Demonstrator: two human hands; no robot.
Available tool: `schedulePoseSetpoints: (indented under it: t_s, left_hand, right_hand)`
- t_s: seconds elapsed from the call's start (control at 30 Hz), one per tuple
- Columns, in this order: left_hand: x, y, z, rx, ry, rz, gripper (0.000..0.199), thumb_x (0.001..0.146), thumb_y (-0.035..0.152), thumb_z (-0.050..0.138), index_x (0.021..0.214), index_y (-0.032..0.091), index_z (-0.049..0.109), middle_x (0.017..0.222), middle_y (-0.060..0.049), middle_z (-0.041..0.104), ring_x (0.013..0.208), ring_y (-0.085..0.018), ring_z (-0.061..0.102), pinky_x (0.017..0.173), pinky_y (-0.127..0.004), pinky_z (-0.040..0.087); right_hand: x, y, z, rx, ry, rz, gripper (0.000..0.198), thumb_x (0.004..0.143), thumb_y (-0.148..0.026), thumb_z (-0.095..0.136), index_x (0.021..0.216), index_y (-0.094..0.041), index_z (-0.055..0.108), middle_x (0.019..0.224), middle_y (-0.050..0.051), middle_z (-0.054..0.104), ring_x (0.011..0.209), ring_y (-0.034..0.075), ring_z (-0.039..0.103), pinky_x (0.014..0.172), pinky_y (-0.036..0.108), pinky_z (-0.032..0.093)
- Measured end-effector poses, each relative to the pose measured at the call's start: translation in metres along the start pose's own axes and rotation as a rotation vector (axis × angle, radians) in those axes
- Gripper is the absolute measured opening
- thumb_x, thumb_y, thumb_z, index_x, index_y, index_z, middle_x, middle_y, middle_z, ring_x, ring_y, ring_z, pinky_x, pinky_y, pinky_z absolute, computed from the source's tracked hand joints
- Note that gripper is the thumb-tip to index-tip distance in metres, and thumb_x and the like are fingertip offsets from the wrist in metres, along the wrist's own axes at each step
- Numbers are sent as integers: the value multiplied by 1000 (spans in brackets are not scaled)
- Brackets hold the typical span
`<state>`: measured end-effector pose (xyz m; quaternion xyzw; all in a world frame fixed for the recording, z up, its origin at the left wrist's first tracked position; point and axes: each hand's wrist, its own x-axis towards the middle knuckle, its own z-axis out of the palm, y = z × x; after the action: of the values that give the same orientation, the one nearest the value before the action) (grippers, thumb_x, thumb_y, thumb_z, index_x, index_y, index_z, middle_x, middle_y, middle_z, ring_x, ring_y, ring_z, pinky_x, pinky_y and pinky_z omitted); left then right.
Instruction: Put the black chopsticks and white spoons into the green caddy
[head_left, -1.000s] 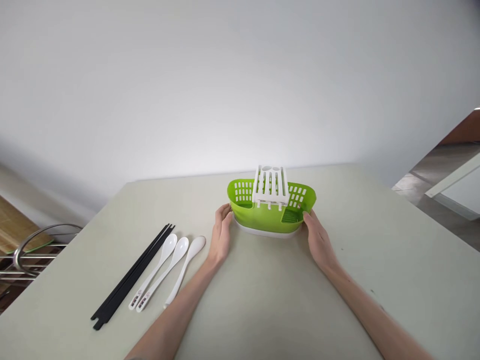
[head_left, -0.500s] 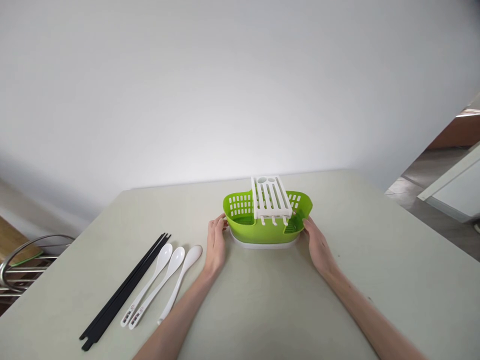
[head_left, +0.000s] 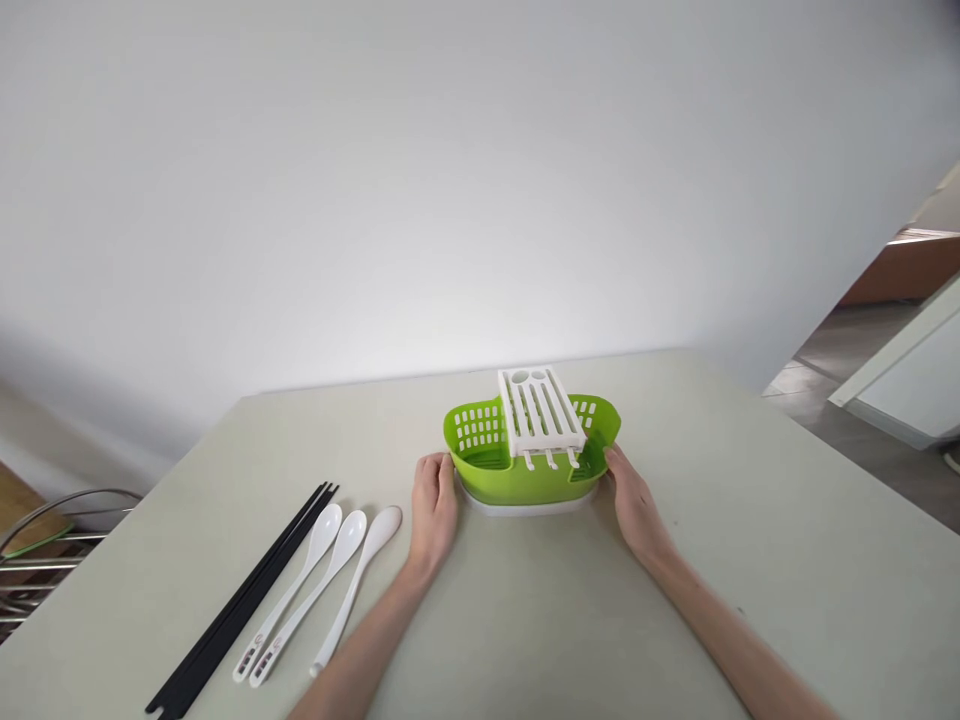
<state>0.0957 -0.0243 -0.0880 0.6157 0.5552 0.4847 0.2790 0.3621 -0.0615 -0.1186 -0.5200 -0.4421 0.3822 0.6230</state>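
Note:
A green plastic draining basket (head_left: pixel 487 485) with grid holes rests on a white base tray (head_left: pixel 529 510) at the table's middle. Across its top lies a white slotted rack (head_left: pixel 541 412) with two round holes and several hooks at its front. My left hand (head_left: pixel 435 508) is curled against the basket's left end, fingertips partly hidden. At the right end, my right hand (head_left: pixel 636 508) grips the side with bent fingers. Left of my left forearm lie three white spoons (head_left: pixel 341 545), one of them face down.
Long black sticks (head_left: pixel 247 595) with notched ends lie beside the spoons on the pale table (head_left: pixel 562 610). A white wall (head_left: pixel 465 180) rises behind the table. Metal bars of a rack (head_left: pixel 45 563) show beyond the left edge.
The view has tilted up slightly, so the table and its things sit lower. My left fingers are more curled by the basket's end. Both hands stay at the basket.

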Motion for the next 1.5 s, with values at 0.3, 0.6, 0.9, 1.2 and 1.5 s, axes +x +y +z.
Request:
schedulePoseSetpoints:
  t_s: [0.3, 0.6, 0.9, 1.2, 1.5]
  left_hand:
    - [-1, 4, -5, 81, -8, 80, 35, 105, 42, 43, 105, 22, 71, 116, -11, 71, 112, -27, 65, 102, -42, 50]
    - [-1, -1, -6, 61, -40, 100, 35, 104, 43, 47, 104, 22, 75, 118, -12, 68, 113, -26, 65, 95, -39, 55]
    - [2, -1, -6, 56, -42, 94, 27, 99, 34, 51, 107, 22, 74, 111, -10, 71, 99, -23, 69, 91, -39, 57]
    - [3, -3, -7, 70, -64, 104, 26, 97, 31, 52, 108, 21, 73, 111, -9, 70, 98, -23, 68, 91, -40, 57]
    - [4, -5, -8, 79, -70, 116, 27, 98, 32, 50, 109, 22, 73, 112, -10, 69, 97, -23, 68, 86, -38, 57]
  right_hand:
    - [-1, -2, 3, -19, 41, -5, 60, 103, -65, 42, 148, -31, 62, 149, 2, 64, 141, 30, 54, 119, 46, 40]
    - [-2, -1, 4, -56, 100, 8, 59, 103, -64, 40, 141, -27, 66, 146, 3, 66, 143, 31, 51, 118, 45, 40]
    - [-1, 1, 4, -65, 109, 2, 56, 104, -62, 39, 136, -27, 67, 143, 3, 68, 140, 32, 53, 112, 44, 44]
    - [1, 1, 5, -67, 106, -22, 58, 104, -63, 39, 139, -26, 66, 144, 5, 67, 139, 32, 53, 111, 46, 44]
    - [0, 2, 8, -43, 111, -11, 60, 104, -63, 40, 143, -26, 65, 147, 4, 66, 149, 32, 44, 117, 47, 42]
